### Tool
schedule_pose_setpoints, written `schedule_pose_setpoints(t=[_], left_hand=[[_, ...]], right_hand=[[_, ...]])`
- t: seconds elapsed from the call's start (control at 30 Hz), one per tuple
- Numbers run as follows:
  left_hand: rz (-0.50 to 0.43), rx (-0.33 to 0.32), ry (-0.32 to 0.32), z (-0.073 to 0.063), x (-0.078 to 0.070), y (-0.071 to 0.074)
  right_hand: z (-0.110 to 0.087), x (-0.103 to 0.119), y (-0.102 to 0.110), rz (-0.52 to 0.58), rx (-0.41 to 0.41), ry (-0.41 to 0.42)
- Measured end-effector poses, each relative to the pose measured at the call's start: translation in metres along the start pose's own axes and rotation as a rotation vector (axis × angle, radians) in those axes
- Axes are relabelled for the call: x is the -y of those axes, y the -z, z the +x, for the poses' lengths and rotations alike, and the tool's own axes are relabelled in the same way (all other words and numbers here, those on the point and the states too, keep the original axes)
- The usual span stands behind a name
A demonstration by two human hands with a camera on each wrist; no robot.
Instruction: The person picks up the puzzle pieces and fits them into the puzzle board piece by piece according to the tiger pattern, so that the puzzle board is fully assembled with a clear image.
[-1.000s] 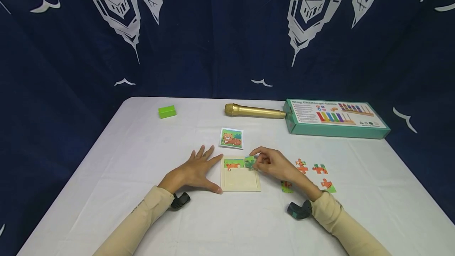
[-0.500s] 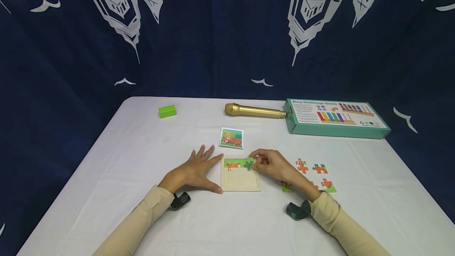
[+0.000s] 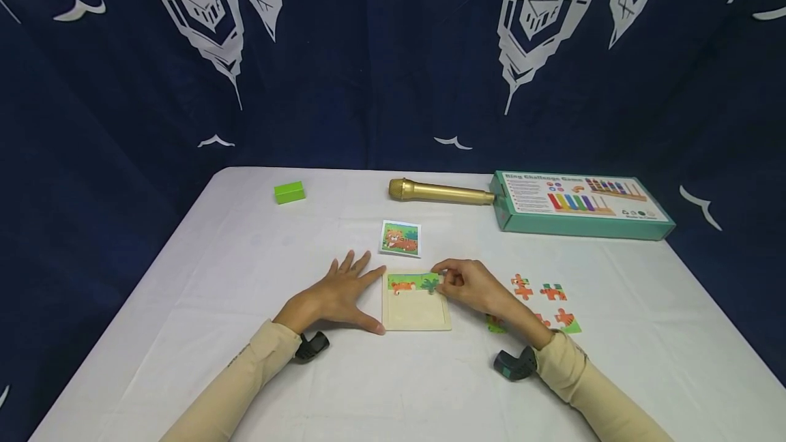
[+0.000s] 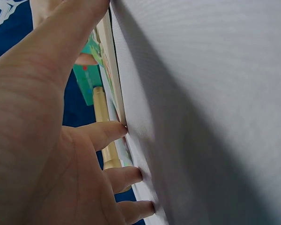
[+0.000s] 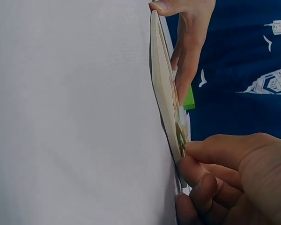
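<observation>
- Near edge: 2 beige sleeves [image 3: 236,377] over the white-covered desk [image 3: 356,394], 1 black wrist unit [image 3: 312,346] per arm.
- Left hand [image 3: 334,299]: released, fingers spread, thumb and index touching the left edge of the pale tray [image 3: 416,312].
- Right hand [image 3: 469,284]: thumb and index pinching the palm-tree piece [image 3: 429,284], which sits at the tray's top right, beside the orange-and-green section [image 3: 403,284]. Can't tell if fully seated.
- Right of tray: at least 5 loose puzzle pieces [image 3: 552,292], some partly behind the forearm.
- Just beyond tray: tiger card [image 3: 400,239].
- Far side: green block [image 3: 289,193] left, gold microphone [image 3: 442,193] centre, teal game box [image 3: 583,225] right.
- Backdrop: navy curtain [image 3: 368,101], white prints.
</observation>
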State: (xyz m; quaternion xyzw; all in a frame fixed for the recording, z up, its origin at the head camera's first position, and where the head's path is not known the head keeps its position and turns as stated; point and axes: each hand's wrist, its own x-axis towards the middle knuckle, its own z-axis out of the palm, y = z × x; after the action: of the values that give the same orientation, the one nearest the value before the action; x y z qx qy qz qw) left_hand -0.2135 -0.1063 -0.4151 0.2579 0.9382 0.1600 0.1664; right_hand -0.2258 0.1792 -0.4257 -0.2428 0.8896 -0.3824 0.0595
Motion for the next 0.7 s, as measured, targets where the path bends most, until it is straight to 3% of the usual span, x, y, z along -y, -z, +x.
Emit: schedule_pose_setpoints(t=[0.7], left_hand=[[0.004,0.0,-0.002,-0.0001,0.0,0.0005]], right_hand=[[0.0007,-0.0001,-0.0006,-0.011,-0.001,0.025]])
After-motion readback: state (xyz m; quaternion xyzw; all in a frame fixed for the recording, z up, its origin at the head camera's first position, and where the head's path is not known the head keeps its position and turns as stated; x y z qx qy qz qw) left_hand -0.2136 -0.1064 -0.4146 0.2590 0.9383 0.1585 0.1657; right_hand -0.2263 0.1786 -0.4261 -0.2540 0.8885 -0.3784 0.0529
